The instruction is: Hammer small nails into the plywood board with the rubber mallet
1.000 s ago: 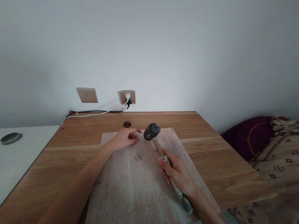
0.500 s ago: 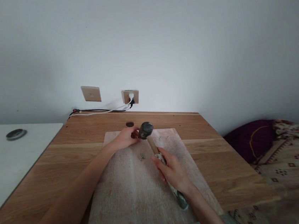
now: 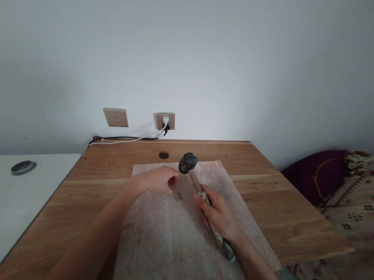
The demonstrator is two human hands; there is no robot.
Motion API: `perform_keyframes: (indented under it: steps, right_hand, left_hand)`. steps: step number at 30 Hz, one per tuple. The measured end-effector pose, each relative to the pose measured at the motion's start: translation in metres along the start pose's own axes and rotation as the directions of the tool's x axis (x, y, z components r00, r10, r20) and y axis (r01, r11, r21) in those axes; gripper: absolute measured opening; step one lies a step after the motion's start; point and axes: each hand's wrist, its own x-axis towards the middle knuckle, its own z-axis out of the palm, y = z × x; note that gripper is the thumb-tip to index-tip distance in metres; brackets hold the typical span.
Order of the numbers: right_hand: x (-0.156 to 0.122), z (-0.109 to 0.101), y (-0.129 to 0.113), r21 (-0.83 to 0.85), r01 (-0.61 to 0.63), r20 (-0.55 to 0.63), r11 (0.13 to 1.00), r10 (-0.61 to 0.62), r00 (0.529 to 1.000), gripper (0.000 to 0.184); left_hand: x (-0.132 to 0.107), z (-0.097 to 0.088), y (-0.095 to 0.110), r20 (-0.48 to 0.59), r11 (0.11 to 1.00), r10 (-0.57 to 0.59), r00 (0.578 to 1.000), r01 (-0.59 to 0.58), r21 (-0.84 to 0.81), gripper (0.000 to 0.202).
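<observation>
My right hand (image 3: 217, 210) is wrapped round the handle of a hammer (image 3: 197, 183) with a dark, blunt head and a worn, paint-marked grip. The hammer head is raised over the far part of a pale wooden board (image 3: 158, 245). My left hand (image 3: 159, 180) hovers over the board left of the hammer head, its fingers bent and apart from the thumb. I see nothing held in it, though the fingertips are partly hidden. Just below them lie several small nails (image 3: 178, 196). Thin marks or nails (image 3: 206, 172), too small to tell, show near the board's far right.
The board lies on a wooden table (image 3: 282, 219) against the wall. A cable hole (image 3: 163, 155) is behind the board. Cables (image 3: 123, 140) run to a wall socket (image 3: 165, 121). A white surface (image 3: 2, 199) with a round dark object (image 3: 23, 167) adjoins left; patterned bedding (image 3: 365, 215) lies right.
My left hand has moved down and nearer to the loose nails, away from beside the hammer head. The hammer has shifted slightly right in my right hand's grip.
</observation>
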Motion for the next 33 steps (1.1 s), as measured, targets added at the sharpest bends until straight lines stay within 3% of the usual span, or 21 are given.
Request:
perform_keyframes:
  steps: [3, 5, 11, 17, 20, 24, 27, 30, 33]
  right_hand:
    - [0.001, -0.002, 0.002, 0.046, -0.003, -0.055, 0.999, 0.005, 0.998, 0.043]
    - [0.001, -0.003, 0.001, 0.059, 0.002, -0.081, 0.998, 0.002, 0.997, 0.042]
    - [-0.001, -0.003, 0.002, 0.084, -0.014, -0.074, 0.996, 0.02, 0.997, 0.045]
    - [-0.003, -0.003, -0.002, 0.061, -0.004, -0.064, 0.998, 0.008, 0.998, 0.044]
    - [-0.004, -0.002, -0.002, 0.064, -0.015, -0.07, 0.998, 0.019, 0.997, 0.043]
    - [-0.003, -0.002, 0.001, 0.095, -0.029, -0.081, 0.995, 0.037, 0.996, 0.045]
    - [-0.002, -0.002, 0.003, 0.103, -0.039, -0.085, 0.994, 0.048, 0.995, 0.047]
    - [-0.001, -0.002, 0.002, 0.11, -0.034, -0.081, 0.993, 0.043, 0.996, 0.047]
    - [-0.002, -0.001, 0.0, 0.122, -0.032, -0.076, 0.992, 0.041, 0.996, 0.046]
  left_hand:
    - [0.003, 0.011, 0.017, 0.003, 0.989, 0.129, 0.992, -0.129, 0.074, 0.024]
    - [0.006, 0.017, 0.023, 0.033, 0.982, 0.155, 0.987, -0.158, 0.106, 0.024]
    - [0.011, 0.022, 0.026, 0.067, 0.994, 0.108, 0.992, -0.108, 0.0, 0.014]
    - [0.01, 0.016, 0.022, 0.041, 0.985, 0.132, 0.99, -0.127, -0.113, 0.02]
    - [0.008, 0.004, 0.006, -0.046, 0.975, 0.129, 0.991, -0.135, -0.179, 0.018]
    - [0.005, -0.008, -0.024, -0.286, 0.978, -0.041, 0.957, -0.019, -0.206, 0.017]
    - [0.003, -0.002, -0.041, -0.367, 0.973, -0.139, 0.92, 0.058, -0.225, 0.015]
    - [0.0, 0.012, -0.048, -0.37, 0.966, -0.151, 0.917, 0.058, -0.252, 0.012]
    - [-0.002, 0.022, -0.049, -0.436, 0.96, -0.175, 0.883, 0.054, -0.275, 0.011]
